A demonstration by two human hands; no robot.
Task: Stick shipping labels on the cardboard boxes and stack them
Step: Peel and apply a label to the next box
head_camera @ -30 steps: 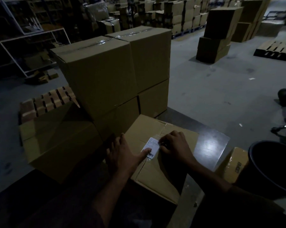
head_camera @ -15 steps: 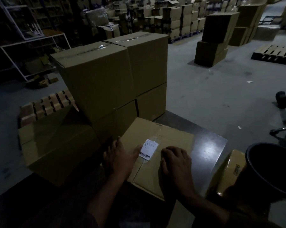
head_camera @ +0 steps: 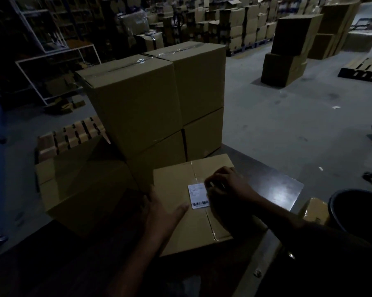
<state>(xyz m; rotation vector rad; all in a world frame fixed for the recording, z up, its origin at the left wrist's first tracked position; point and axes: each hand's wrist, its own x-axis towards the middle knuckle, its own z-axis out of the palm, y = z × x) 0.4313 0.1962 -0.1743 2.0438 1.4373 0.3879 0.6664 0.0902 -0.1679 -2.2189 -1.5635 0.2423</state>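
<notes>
A white shipping label (head_camera: 198, 195) is seen stuck on top of the cardboard box (head_camera: 180, 224) lying on the dark table (head_camera: 285, 189), just in front of the stacked boxes (head_camera: 155, 99). The label's right edge is pressed by the curled fingers of the right hand (head_camera: 225, 185); whether anything is pinched cannot be told. The box's left side is steadied by the left hand (head_camera: 161, 209), fingers spread flat. Labelling is judged nearly finished; stacking of this box remains.
</notes>
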